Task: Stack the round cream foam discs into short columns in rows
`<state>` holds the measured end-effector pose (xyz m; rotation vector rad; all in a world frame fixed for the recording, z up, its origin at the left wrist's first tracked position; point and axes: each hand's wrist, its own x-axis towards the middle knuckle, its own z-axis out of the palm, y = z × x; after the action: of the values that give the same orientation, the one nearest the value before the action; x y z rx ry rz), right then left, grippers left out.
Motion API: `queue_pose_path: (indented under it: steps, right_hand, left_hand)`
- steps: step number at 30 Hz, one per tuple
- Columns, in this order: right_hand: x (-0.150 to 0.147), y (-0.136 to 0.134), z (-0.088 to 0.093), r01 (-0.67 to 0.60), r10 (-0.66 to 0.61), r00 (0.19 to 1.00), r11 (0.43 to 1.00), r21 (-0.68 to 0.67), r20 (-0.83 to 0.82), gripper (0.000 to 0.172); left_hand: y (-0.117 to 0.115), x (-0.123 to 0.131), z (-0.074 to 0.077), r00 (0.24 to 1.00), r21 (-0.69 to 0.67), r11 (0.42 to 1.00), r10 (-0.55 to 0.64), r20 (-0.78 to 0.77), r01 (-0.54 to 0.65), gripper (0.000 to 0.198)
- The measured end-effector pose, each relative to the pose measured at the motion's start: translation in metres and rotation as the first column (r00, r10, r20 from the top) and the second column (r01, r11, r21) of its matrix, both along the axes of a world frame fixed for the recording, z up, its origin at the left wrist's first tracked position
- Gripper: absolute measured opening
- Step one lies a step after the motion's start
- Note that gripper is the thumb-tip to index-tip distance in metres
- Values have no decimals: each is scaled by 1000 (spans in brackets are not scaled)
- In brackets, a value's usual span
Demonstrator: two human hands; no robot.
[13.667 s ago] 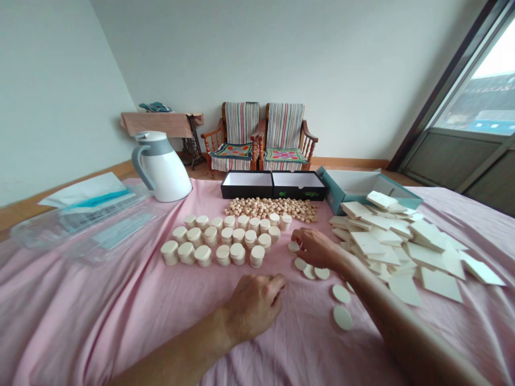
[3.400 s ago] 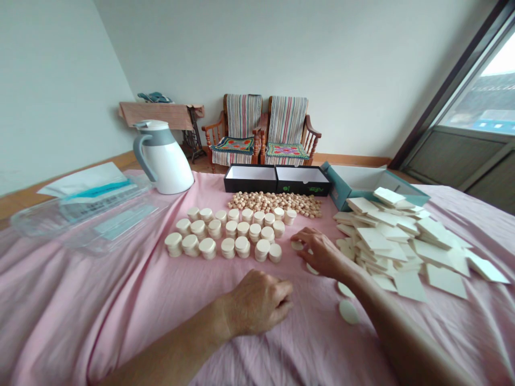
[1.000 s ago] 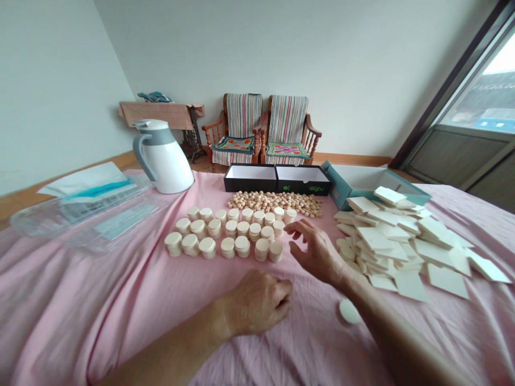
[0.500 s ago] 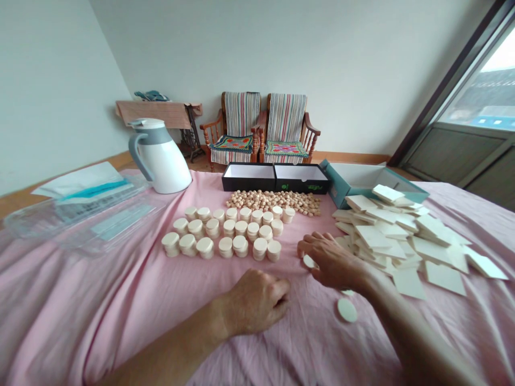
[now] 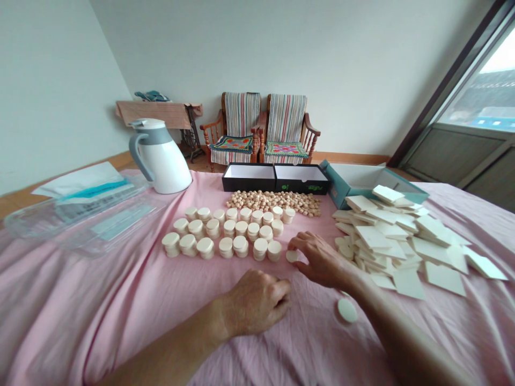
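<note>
My right hand pinches a pale round wooden disc between thumb and fingers, low over the cloth beside the right end of the front row. Several stacks of similar discs stand in three rows left of it. My left hand rests on the cloth in front of the stacks, fingers curled into a loose fist, and nothing shows in it. A single loose disc lies below my right forearm. Part of another pale piece peeks out beside that wrist.
Square wooden tiles lie heaped at the right, before a teal box. Small wooden beads are spread in front of a black two-part box. A white jug and clear plastic packaging are at the left.
My right hand has moved left with the disc, bringing it next to the end of the front row. My left hand has stayed in place.
</note>
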<state>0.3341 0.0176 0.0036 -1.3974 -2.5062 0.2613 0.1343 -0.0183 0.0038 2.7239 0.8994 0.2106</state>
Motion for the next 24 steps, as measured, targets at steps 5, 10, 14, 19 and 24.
queue_pose_path:
  steps: [5, 10, 14, 19, 24]
  right_hand:
    - [-6, 1, 3, 55, -49, 995, 996, 71, -90, 22]
    - [-20, -1, 12, 47, 10, 944, 985, 167, -329, 28]
    - [-31, -2, 11, 1, 70, 925, 982, 188, -373, 32]
    - [-30, 1, 8, 7, 74, 921, 979, 205, -384, 32]
    - [-4, 8, 22, 196, -103, 911, 960, 200, -399, 28]
  left_hand:
    - [0, 0, 0, 1000, -2, 1000, 0, -4, 0, 9]
    - [0, 0, -1, 1000, 9, 1000, -12, 4, 12, 15]
    - [1, 0, -4, 999, -3, 1000, -19, 26, 19, 16]
    - [1, -1, -4, 1000, -5, 1000, -17, 15, 17, 15]
    - [1, 0, -2, 1000, 12, 1000, -16, -6, 16, 16]
